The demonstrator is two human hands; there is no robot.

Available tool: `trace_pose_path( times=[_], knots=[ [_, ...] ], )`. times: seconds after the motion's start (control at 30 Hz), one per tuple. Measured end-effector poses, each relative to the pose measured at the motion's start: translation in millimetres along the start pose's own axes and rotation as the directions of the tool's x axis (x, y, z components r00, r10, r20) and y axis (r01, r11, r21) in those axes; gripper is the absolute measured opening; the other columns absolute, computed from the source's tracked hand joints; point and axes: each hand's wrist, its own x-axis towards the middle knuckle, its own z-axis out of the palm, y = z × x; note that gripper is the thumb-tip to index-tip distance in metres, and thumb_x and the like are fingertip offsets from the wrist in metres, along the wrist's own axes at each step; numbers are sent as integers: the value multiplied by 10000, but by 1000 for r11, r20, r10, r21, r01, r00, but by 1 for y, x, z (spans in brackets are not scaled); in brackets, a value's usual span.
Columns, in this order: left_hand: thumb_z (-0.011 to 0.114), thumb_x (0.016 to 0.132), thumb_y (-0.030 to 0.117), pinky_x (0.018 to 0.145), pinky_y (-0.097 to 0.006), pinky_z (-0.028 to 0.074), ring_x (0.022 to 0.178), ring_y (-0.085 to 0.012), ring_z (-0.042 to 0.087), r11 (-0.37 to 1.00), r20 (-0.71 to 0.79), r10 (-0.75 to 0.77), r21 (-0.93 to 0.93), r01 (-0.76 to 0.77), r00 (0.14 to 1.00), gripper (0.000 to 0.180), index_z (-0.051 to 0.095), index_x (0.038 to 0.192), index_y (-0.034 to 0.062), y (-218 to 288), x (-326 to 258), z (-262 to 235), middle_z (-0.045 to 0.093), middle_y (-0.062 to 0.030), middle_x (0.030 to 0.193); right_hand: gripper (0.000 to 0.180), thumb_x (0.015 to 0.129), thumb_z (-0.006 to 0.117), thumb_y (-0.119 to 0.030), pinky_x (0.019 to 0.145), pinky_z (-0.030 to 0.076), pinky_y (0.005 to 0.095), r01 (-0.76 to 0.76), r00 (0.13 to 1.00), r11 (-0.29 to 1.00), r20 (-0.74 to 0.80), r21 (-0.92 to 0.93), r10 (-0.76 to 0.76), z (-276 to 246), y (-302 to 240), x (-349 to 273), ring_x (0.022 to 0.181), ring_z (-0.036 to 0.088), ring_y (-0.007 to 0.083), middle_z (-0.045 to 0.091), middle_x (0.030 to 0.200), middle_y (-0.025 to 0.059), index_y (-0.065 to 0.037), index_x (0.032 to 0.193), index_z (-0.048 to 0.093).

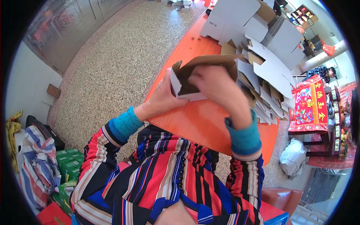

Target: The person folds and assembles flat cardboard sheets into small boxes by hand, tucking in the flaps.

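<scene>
Both hands clamped on a half-folded cardboard box [195, 77], held above the orange desk [198, 123]: left hand [163, 95] grips its left end, right hand [217, 88] covers its front. Just beyond the right hand, a stack of flat box blanks [266, 78] on the desk.

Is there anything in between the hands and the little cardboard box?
No. Both hands are right on the small cardboard box: the left hand holds its left end, the right hand covers its front. Nothing visible sits between them.
</scene>
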Motion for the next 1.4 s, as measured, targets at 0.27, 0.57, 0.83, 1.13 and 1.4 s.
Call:
trace_pose_path(
  times=[0.27,0.57,0.83,1.13,1.4],
  knots=[
    [728,677,35,958,-369,435,1110,-241,525,865,61,-294,-408,292,954,827,321,1397,14,6,-2,-23,520,-182,1252,209,874,602,-43,759,504,315,-184,485,298,-177,937,857,6,-42,-52,868,621,209,651,958,99,19,1073,588],
    [631,757,105,999,-392,402,1131,-268,523,432,102,-435,-848,307,895,670,379,1367,-11,33,-6,-35,519,-197,1287,515,900,599,-65,895,481,289,107,602,-261,147,959,785,32,-39,-57,1001,600,213,623,1138,139,25,1371,411],
    [595,801,178,1018,-419,378,1150,-291,512,374,2,-498,-902,217,867,665,339,1388,-1,35,-2,-24,508,-191,1295,405,875,610,-36,815,488,265,73,691,-412,252,908,677,30,-50,-59,955,597,178,639,1108,123,32,1265,525],
    [579,810,193,1004,-421,391,1142,-285,515,326,53,-469,-917,228,882,659,329,1389,3,27,-2,-14,502,-189,1296,271,827,610,19,754,471,263,-58,735,84,-14,995,678,54,-52,-52,899,580,150,636,1060,113,17,1097,585],
    [572,803,183,999,-419,398,1134,-282,519,344,19,-485,-915,210,874,665,321,1394,12,32,-2,-10,504,-177,1292,341,828,595,34,792,474,265,91,621,161,-182,983,762,48,-57,-48,924,568,163,605,1105,112,19,1167,565]
  ],
)
